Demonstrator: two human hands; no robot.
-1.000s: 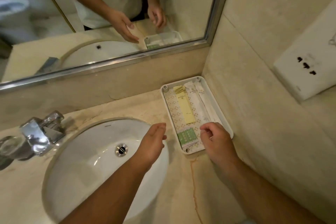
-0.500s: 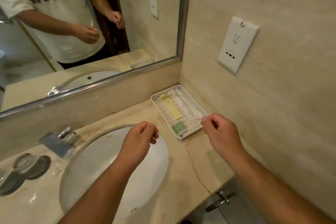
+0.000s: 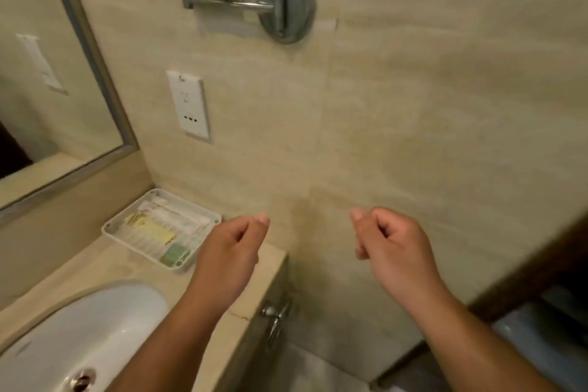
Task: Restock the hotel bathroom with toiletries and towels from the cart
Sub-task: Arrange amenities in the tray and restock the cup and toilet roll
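Observation:
A white toiletry tray (image 3: 109,227) sits in the counter's back corner against the tiled wall. It holds a yellow packet (image 3: 156,231), a green packet (image 3: 175,254) and white sachets (image 3: 178,216). My left hand (image 3: 230,251) hovers just right of the tray, over the counter's end, fingers curled with nothing in them. Further right, my right hand (image 3: 389,248) hangs in front of the wall, also loosely curled and holding nothing. No towels or cart are in view.
A white sink (image 3: 79,331) is set in the marble counter (image 3: 105,264) at lower left. A mirror (image 3: 47,73) and wall socket (image 3: 188,104) are at left. A chrome wall bracket (image 3: 280,3) juts out above. A pipe valve (image 3: 275,315) sits below the counter's end.
The view has swung right, away from the sink and mirror. Both hands have come away from the tray and moved right, with the right hand now off the counter.

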